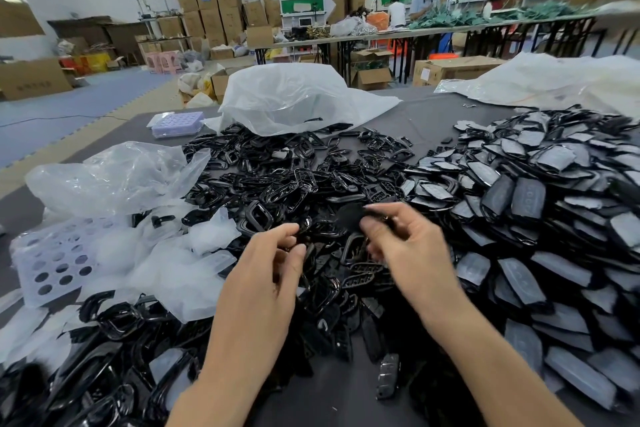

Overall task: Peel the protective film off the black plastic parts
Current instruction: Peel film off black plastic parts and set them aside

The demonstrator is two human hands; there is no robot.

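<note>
The right hand [398,246] pinches one black part [348,217] above the counter [426,121], lifted off the heap, probably so the left hand [273,263] (fingers curled, holding something or not, unclear) can catch the film.

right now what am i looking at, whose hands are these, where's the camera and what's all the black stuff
There is no machine here: a person works with bare hands, and the single picture comes from a camera worn on their head, looking forward and down. The left hand and right hand meet over a dark table. The right hand pinches a small black part, blurred by motion; whether the left hand holds anything I cannot tell. To the right lies a heap of film-covered parts; in the middle, glossy black frames; to the left, crumpled clear plastic and a white tray with round holes.
</note>
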